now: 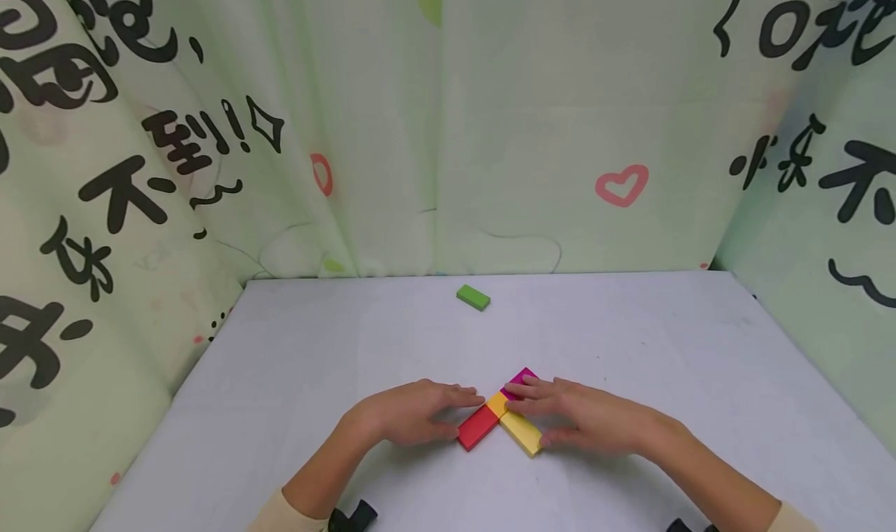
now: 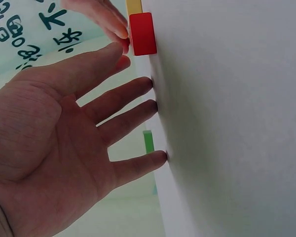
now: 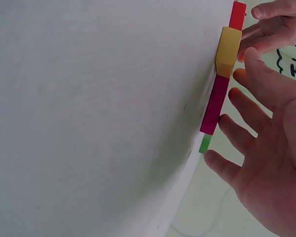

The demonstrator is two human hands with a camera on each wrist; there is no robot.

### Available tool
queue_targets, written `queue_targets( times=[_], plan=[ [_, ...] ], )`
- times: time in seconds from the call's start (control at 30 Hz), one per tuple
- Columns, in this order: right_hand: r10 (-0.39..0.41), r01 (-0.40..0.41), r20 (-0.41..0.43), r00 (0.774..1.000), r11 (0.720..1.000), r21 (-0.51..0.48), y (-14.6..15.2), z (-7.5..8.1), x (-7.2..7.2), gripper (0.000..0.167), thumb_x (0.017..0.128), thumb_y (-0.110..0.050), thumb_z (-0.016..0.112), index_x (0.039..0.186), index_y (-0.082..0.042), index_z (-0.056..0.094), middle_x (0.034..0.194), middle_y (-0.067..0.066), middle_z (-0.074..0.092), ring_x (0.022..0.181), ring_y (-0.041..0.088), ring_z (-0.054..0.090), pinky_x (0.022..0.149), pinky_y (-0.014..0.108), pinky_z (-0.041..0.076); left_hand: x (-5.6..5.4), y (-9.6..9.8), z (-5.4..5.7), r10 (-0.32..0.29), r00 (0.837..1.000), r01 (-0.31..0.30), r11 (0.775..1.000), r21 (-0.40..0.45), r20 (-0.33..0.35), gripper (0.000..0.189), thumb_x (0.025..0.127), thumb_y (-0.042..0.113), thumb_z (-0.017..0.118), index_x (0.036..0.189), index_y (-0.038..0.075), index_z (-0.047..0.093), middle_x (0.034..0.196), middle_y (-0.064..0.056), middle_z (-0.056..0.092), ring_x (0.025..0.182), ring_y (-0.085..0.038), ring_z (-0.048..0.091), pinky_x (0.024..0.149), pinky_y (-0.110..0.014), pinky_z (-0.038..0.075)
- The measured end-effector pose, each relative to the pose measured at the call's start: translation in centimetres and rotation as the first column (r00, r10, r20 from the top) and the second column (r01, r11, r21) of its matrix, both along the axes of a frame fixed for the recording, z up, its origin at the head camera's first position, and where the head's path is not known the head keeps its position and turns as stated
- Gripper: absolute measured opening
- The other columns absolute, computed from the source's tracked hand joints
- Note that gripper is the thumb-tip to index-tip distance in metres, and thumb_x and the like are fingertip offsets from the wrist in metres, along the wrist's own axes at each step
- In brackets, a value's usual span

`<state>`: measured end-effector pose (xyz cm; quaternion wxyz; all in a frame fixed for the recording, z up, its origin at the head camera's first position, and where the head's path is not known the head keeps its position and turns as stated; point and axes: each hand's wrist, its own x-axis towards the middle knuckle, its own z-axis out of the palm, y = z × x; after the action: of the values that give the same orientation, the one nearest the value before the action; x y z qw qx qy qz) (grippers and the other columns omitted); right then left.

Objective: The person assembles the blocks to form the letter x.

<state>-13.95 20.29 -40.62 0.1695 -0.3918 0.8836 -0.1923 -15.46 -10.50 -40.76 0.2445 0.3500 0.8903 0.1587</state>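
Observation:
Several flat coloured blocks meet on the white table in the head view. A red block, a small orange-yellow block and a magenta block form a slanting row, and a yellow block branches off toward the lower right. At the red block's left side lies my left hand, its thumb tip by the block's end and its fingers extended. My right hand reaches in from the right, fingers spread over part of the magenta block, thumb beside the yellow block's near end. Neither hand grips a block.
A single green block lies apart near the table's far edge. Pale green curtains with dark lettering and pink hearts hang behind and along both sides. Black straps show near the wrists.

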Motion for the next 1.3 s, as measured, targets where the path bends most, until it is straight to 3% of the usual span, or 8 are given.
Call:
queue_targets(
  times=[0.13, 0.5, 0.83, 1.07, 1.3],
  plan=[
    [0.008, -0.008, 0.006, 1.0, 1.0, 0.013, 0.1, -0.2, 0.1, 0.06, 0.1, -0.035, 0.069, 0.156, -0.025, 0.05, 0.163, 0.001, 0.047, 0.156, 0.033, 0.034, 0.12, 0.064, 0.031, -0.1, 0.0, -0.1, -0.01, 1.0, 0.01, 1.0, 0.013, 0.001, 0.055, 0.102, 0.025, 0.067, 0.155, 0.029, 0.051, 0.161, 0.01, 0.048, 0.15, -0.015, 0.044, 0.119, -0.043, 0.044],
    [0.031, -0.03, -0.055, 0.998, 0.999, 0.025, 0.1, -0.5, 0.2, 0.061, 0.1, -0.023, 0.069, 0.157, -0.023, 0.048, 0.165, -0.001, 0.043, 0.156, 0.033, 0.034, 0.117, 0.058, 0.039, -0.3, 0.1, 0.0, -0.024, 1.0, 0.024, 0.999, 0.021, 0.003, 0.056, 0.102, 0.025, 0.067, 0.155, 0.028, 0.051, 0.161, 0.01, 0.048, 0.151, -0.015, 0.044, 0.119, -0.041, 0.044],
    [0.045, -0.046, -0.086, 0.995, 0.999, -0.012, -0.1, -0.8, 0.2, 0.059, 0.101, -0.022, 0.069, 0.156, -0.019, 0.05, 0.164, 0.002, 0.045, 0.154, 0.037, 0.036, 0.115, 0.059, 0.042, -0.6, 0.0, 0.4, -0.025, 1.0, 0.025, 0.999, 0.027, -0.008, 0.056, 0.102, 0.022, 0.066, 0.156, 0.025, 0.05, 0.16, 0.008, 0.049, 0.149, -0.014, 0.047, 0.119, -0.039, 0.043],
    [0.038, -0.038, -0.061, 0.997, 0.999, -0.002, -0.2, -0.9, 0.3, 0.058, 0.102, -0.022, 0.068, 0.157, -0.019, 0.049, 0.165, 0.002, 0.043, 0.155, 0.036, 0.034, 0.115, 0.061, 0.04, -1.7, 0.1, 0.9, 0.006, 0.999, -0.006, 1.0, 0.001, -0.034, 0.056, 0.102, 0.024, 0.067, 0.155, 0.026, 0.052, 0.159, 0.007, 0.051, 0.148, -0.017, 0.048, 0.117, -0.041, 0.045],
    [0.033, -0.032, -0.041, 0.999, 0.999, 0.008, -0.2, -1.0, 0.3, 0.059, 0.101, -0.022, 0.068, 0.157, -0.019, 0.048, 0.166, 0.001, 0.041, 0.156, 0.035, 0.031, 0.117, 0.06, 0.038, -3.7, -0.1, 0.8, 0.052, 0.997, -0.053, 0.999, -0.007, -0.057, 0.055, 0.101, 0.022, 0.069, 0.154, 0.025, 0.054, 0.157, 0.004, 0.054, 0.148, -0.018, 0.048, 0.118, -0.042, 0.045]
  ],
)
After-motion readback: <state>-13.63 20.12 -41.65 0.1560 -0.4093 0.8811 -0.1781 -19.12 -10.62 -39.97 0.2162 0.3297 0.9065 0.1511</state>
